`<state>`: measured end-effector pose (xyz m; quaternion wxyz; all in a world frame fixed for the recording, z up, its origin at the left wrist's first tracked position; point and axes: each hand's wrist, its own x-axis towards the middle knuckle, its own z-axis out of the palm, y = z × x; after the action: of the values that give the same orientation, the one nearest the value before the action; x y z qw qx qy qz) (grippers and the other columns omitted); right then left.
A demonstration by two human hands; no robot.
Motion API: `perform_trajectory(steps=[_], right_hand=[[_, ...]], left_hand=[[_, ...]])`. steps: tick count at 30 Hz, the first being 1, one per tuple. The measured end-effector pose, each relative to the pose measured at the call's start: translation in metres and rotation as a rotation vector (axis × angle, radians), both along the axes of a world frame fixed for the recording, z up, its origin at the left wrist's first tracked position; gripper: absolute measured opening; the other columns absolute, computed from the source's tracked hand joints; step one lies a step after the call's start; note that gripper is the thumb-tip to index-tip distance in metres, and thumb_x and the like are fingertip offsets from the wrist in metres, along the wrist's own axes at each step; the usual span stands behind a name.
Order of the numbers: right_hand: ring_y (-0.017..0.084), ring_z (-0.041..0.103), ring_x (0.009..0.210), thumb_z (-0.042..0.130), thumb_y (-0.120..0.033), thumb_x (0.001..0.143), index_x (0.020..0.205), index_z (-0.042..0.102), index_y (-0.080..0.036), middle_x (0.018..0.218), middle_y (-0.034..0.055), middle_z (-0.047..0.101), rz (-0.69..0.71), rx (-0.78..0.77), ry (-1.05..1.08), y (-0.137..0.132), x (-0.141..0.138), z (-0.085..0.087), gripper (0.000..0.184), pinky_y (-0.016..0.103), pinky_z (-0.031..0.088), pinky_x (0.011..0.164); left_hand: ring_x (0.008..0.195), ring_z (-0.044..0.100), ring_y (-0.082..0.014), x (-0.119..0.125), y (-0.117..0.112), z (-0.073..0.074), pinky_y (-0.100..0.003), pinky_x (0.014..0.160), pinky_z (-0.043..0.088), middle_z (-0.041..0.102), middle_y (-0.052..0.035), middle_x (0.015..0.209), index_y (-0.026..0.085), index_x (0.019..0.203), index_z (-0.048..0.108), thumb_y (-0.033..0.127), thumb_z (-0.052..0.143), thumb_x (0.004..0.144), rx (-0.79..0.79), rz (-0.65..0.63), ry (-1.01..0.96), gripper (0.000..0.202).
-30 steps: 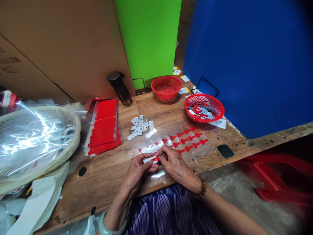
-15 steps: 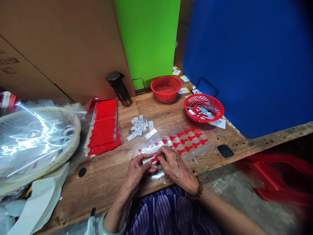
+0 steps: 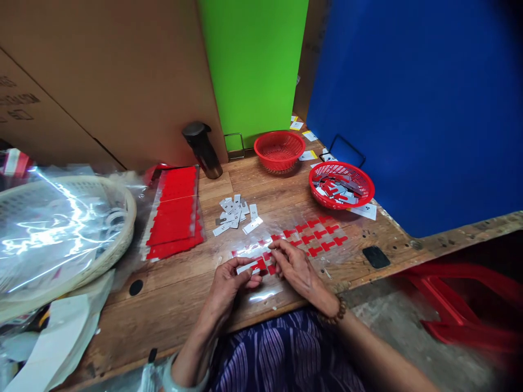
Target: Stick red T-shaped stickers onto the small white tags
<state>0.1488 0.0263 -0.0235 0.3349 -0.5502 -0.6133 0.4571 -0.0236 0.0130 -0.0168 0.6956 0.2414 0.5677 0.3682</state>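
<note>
My left hand (image 3: 232,284) is closed with thumb and fingers on a small flat metal plate (image 3: 247,267), pale at its left end, with a red sticker (image 3: 259,265) on its right part. My right hand (image 3: 297,268) is just right of the plate, apart from it, fingers loosely bent and spread, with nothing visible in them. Beneath both hands lies a clear sheet of red T-shaped stickers (image 3: 315,251), partly covered by the right hand. A loose pile of similar metal plates (image 3: 234,213) lies beyond the hands.
A red basket (image 3: 370,188) at right holds plates with red on them; another red basket (image 3: 279,149) stands behind. Stacked red sheets (image 3: 174,209) and a dark bottle (image 3: 203,151) are left of the pile. A large white basket (image 3: 129,218) and a black phone-like slab (image 3: 376,257) flank the work.
My right hand has let go of the plate's right end and moved slightly right, showing more of the red sticker. My left hand keeps its hold. The view has shifted slightly.
</note>
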Motion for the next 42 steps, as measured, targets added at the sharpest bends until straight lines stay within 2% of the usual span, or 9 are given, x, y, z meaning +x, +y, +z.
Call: perform_trajectory(steps=[5, 12, 16, 24, 27, 32, 35, 38, 42], right_hand=[[0.008, 0.051, 0.047, 0.051, -0.037, 0.083, 0.092, 0.054, -0.019, 0.063, -0.0047, 0.052, 0.106, -0.239, 0.272, -0.003, -0.008, -0.005, 0.020, 0.019, 0.041, 0.044], [0.005, 0.043, 0.035, 0.058, -0.041, 0.077, 0.075, 0.053, -0.017, 0.047, -0.0073, 0.050, 0.121, -0.365, 0.436, 0.002, -0.010, -0.003, 0.025, 0.016, 0.034, 0.036], [0.006, 0.048, 0.035, 0.063, -0.046, 0.071, 0.075, 0.053, -0.015, 0.052, -0.0041, 0.058, 0.114, -0.492, 0.559, 0.004, -0.008, -0.005, 0.032, 0.017, 0.038, 0.035], [0.007, 0.053, 0.036, 0.061, -0.046, 0.074, 0.078, 0.053, -0.014, 0.054, -0.0028, 0.061, 0.181, -0.499, 0.488, 0.005, 0.005, -0.006, 0.033, 0.017, 0.041, 0.037], [0.007, 0.053, 0.036, 0.063, -0.043, 0.074, 0.075, 0.053, -0.015, 0.055, -0.0015, 0.062, 0.075, -0.445, 0.503, 0.014, 0.018, -0.002, 0.030, 0.017, 0.040, 0.036], [0.006, 0.056, 0.049, 0.068, -0.030, 0.072, 0.082, 0.054, -0.018, 0.071, -0.0006, 0.066, -0.424, -0.092, 0.885, 0.045, 0.052, 0.021, 0.021, 0.016, 0.046, 0.047], [0.006, 0.059, 0.056, 0.072, -0.023, 0.067, 0.085, 0.053, -0.019, 0.086, 0.0002, 0.067, -0.585, 0.002, 1.004, 0.060, 0.063, 0.029, 0.026, 0.017, 0.049, 0.053], [0.009, 0.060, 0.057, 0.073, -0.022, 0.063, 0.090, 0.053, -0.020, 0.089, 0.0018, 0.067, -0.558, -0.094, 0.975, 0.062, 0.055, 0.022, 0.034, 0.020, 0.049, 0.052], [0.010, 0.059, 0.054, 0.072, -0.030, 0.065, 0.089, 0.052, -0.018, 0.082, 0.0023, 0.065, -0.378, -0.221, 0.858, 0.050, 0.029, 0.004, 0.034, 0.020, 0.046, 0.047]], left_hand=[[0.053, 0.067, -0.0139, 0.003, 0.001, 0.006, -0.019, 0.055, 0.053, 0.071, -0.0076, 0.061, 0.010, 0.093, 0.057, 0.020, 0.075, 0.062, 0.008, -0.033, -0.025, 0.038], [0.057, 0.068, -0.0147, 0.006, -0.001, 0.013, -0.020, 0.056, 0.053, 0.071, -0.0084, 0.063, 0.008, 0.093, 0.059, 0.020, 0.075, 0.061, 0.023, -0.061, -0.034, 0.038], [0.057, 0.067, -0.0133, 0.005, 0.001, 0.012, -0.019, 0.057, 0.053, 0.071, -0.0096, 0.067, 0.008, 0.093, 0.059, 0.017, 0.073, 0.063, 0.013, -0.083, -0.065, 0.034], [0.057, 0.067, -0.0135, 0.008, 0.002, 0.005, -0.019, 0.059, 0.053, 0.070, -0.0074, 0.064, 0.010, 0.099, 0.057, 0.024, 0.072, 0.068, -0.034, -0.082, -0.057, 0.037], [0.068, 0.069, -0.0159, 0.006, 0.002, 0.000, -0.023, 0.065, 0.055, 0.071, -0.0093, 0.079, 0.012, 0.104, 0.055, 0.030, 0.072, 0.068, 0.018, -0.026, -0.063, 0.043], [0.081, 0.068, -0.0169, -0.001, 0.003, -0.009, -0.026, 0.076, 0.054, 0.068, -0.0125, 0.100, 0.013, 0.108, 0.054, 0.032, 0.075, 0.065, 0.049, 0.067, -0.041, 0.052], [0.083, 0.067, -0.0181, -0.002, 0.005, -0.014, -0.026, 0.077, 0.054, 0.068, -0.0127, 0.103, 0.014, 0.108, 0.054, 0.035, 0.078, 0.060, 0.021, 0.076, -0.035, 0.058], [0.084, 0.067, -0.0190, -0.001, 0.005, -0.016, -0.025, 0.076, 0.054, 0.068, -0.0123, 0.102, 0.014, 0.108, 0.056, 0.038, 0.080, 0.055, -0.010, 0.092, -0.035, 0.062], [0.083, 0.068, -0.0192, -0.002, 0.006, -0.022, -0.025, 0.075, 0.054, 0.069, -0.0118, 0.102, 0.015, 0.105, 0.057, 0.036, 0.082, 0.052, -0.029, 0.089, -0.046, 0.062]])
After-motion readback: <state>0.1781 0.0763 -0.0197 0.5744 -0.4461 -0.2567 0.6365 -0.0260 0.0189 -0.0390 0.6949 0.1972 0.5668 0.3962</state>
